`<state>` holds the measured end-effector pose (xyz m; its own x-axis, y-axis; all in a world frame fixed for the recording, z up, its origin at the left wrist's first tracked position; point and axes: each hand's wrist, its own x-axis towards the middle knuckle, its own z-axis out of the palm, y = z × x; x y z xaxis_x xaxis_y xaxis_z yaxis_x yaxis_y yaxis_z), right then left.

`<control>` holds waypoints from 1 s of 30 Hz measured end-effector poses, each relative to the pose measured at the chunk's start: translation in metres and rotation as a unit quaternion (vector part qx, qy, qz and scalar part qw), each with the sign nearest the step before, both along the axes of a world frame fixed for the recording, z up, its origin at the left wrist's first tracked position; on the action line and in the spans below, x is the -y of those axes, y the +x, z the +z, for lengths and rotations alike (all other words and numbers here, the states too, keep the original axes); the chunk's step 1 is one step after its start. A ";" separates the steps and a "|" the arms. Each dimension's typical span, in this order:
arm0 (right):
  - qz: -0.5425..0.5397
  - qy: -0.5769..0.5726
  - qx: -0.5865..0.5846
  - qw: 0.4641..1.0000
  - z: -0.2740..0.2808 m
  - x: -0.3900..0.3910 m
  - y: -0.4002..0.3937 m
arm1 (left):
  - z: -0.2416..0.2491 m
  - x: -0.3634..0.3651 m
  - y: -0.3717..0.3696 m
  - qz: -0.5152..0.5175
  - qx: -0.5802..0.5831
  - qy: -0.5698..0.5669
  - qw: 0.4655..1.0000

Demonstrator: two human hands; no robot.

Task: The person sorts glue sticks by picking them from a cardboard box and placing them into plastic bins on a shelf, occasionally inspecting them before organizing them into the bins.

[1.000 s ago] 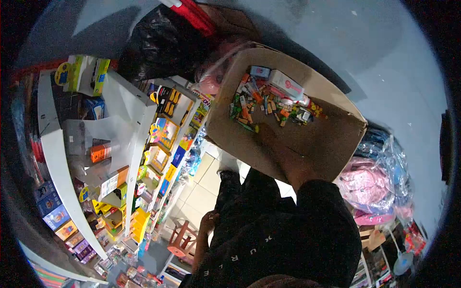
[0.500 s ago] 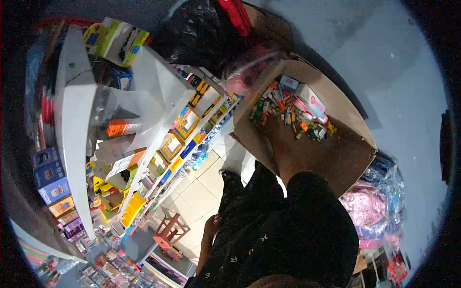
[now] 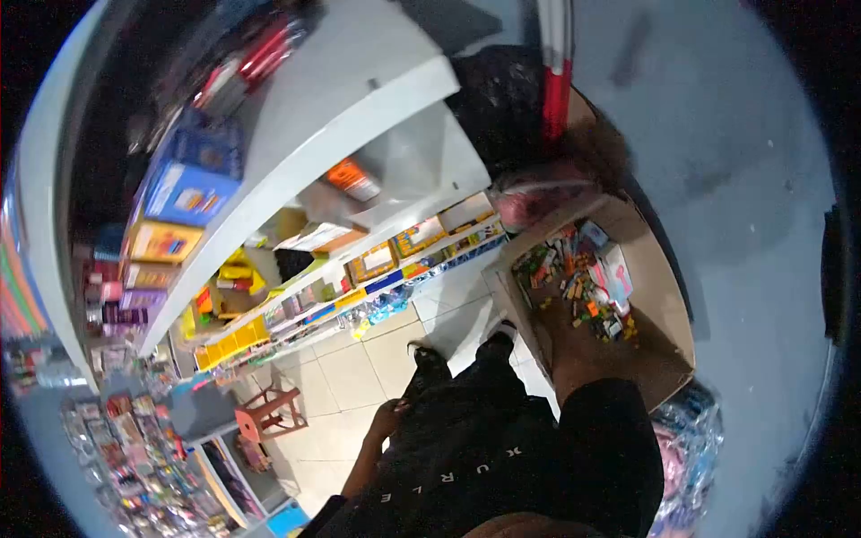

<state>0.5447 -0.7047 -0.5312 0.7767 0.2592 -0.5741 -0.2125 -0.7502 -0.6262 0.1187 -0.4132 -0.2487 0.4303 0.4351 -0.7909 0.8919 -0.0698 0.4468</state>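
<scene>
A brown cardboard box point(image 3: 662, 336) stands at my right side, with a heap of small mixed goods point(image 3: 574, 282) inside. Many of them look like little coloured packets and blocks. A larger white and pink pack point(image 3: 613, 273) lies on the heap. My right arm reaches down into the box, and my right hand point(image 3: 554, 316) is in the dim part beside the goods; its fingers do not show clearly. My left hand point(image 3: 386, 419) hangs low against my black clothing point(image 3: 475, 439). Its fingers are too small and blurred to make out.
White shelving point(image 3: 359, 134) with boxed goods runs along the left. A reddish-brown stool point(image 3: 269, 414) stands on the tiled floor point(image 3: 345, 377). Black plastic point(image 3: 498, 108) lies beyond the box, and plastic-wrapped pink and blue goods point(image 3: 686, 457) sit behind it. Many small packs point(image 3: 148, 466) fill the lower left.
The view has turned, so the shelving appears larger and the box lower and further right. My right arm stays in the box, and my left hand remains by my clothing.
</scene>
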 end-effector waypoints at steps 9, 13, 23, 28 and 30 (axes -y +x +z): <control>-0.115 0.094 0.064 0.987 0.084 0.049 -0.011 | -0.074 -0.060 0.021 -0.071 0.172 -0.083 0.979; -0.167 0.122 0.148 0.967 0.167 0.036 -0.001 | -0.008 -0.073 0.100 -0.062 0.153 -0.168 0.972; -0.058 0.164 0.079 0.982 0.384 -0.131 -0.137 | 0.067 -0.050 0.186 -0.018 0.364 -0.408 0.837; 0.141 0.152 0.100 0.973 0.395 -0.202 -0.213 | 0.079 -0.052 0.153 0.087 0.252 -0.552 0.790; 0.169 0.098 0.005 0.981 0.428 -0.214 -0.223 | 0.073 -0.060 0.127 0.123 0.224 -0.567 0.783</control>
<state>0.3216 -0.4912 -0.1035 0.6319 0.6082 -0.4805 0.0344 -0.6413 -0.7665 0.2459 -0.3535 -0.1753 0.7886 -0.3240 -0.5227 0.5519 0.7478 0.3690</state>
